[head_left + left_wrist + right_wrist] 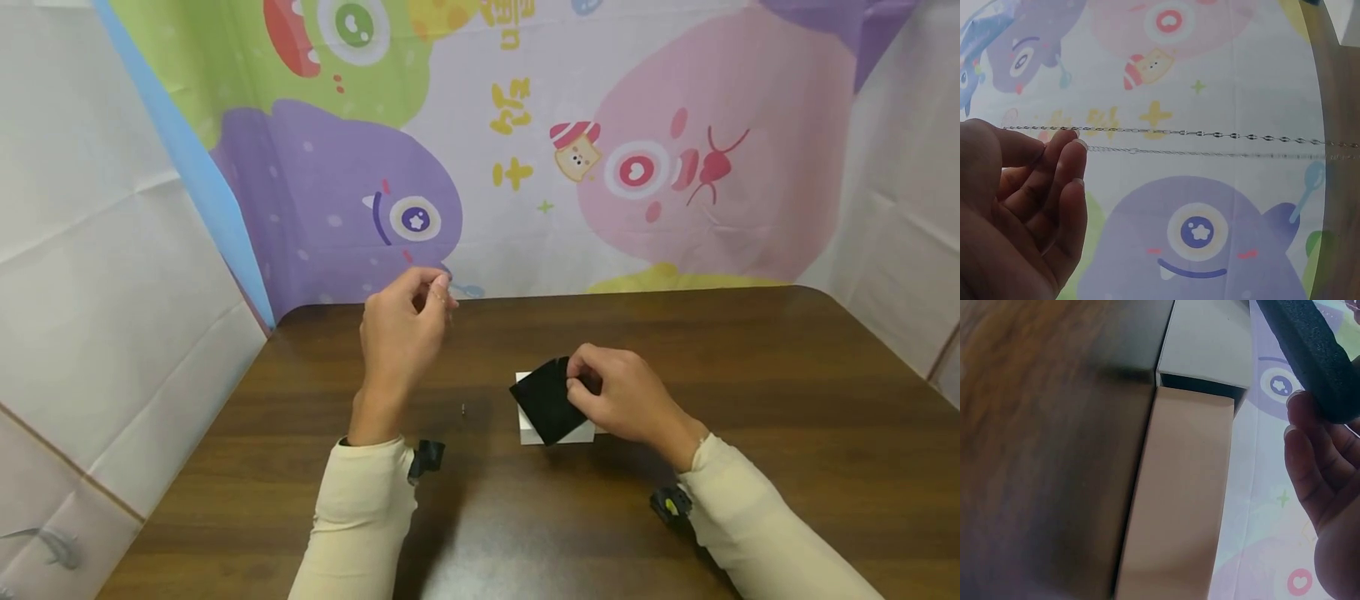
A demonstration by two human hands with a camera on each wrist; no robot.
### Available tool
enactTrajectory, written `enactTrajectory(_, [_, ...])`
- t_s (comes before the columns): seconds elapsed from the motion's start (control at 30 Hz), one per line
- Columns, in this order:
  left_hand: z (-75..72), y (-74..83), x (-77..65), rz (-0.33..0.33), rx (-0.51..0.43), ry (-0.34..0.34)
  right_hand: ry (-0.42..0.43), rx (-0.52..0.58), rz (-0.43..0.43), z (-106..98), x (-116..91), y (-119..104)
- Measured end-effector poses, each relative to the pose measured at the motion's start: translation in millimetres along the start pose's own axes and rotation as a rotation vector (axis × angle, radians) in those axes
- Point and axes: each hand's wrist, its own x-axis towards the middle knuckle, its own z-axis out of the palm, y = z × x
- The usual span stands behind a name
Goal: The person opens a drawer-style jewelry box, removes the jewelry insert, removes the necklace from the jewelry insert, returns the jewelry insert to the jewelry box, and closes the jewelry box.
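My left hand (401,333), raised above the table, pinches a thin silver chain necklace (1229,135) between thumb and fingertips. Two strands of it run down from the fingers in the left wrist view. A tiny shiny piece (463,408) shows below that hand in the head view. On the right, my right hand (626,396) grips one corner of a square black foam pad (549,404), held tilted over a white box (531,430). In the right wrist view a tan inner tray (1179,487) sticks out from the white outer sleeve (1207,344).
Both hands work over a dark brown wooden table (300,500). Behind it hangs a cloth backdrop (517,225) with cartoon monsters, and pale panels (112,250) stand at either side.
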Motion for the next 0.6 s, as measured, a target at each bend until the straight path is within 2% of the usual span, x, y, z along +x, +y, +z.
enactTrajectory(0.6, [1.2,-5.0,-0.2,-0.06,0.126,-0.063,-0.003,0.029,0.014,0.0,0.2,-0.9])
